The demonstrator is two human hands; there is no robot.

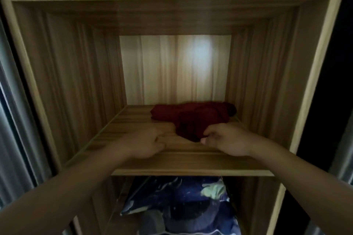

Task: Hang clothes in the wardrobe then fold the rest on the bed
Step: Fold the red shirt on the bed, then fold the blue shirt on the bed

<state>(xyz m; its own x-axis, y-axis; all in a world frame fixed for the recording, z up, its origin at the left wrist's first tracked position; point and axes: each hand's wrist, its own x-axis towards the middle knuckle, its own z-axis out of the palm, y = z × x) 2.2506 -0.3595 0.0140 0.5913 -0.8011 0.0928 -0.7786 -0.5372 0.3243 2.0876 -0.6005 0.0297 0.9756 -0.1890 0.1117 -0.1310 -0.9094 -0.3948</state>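
Wardrobe (63, 74) shelf (122, 131) carries the dark red garment (193, 118) at back right, our right hand (227, 141) pinching its near edge, our left hand (145, 143) curled shut on nothing beside it.

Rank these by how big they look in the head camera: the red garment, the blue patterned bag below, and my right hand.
1. blue patterned bag
2. red garment
3. right hand, though it is nearer the camera.
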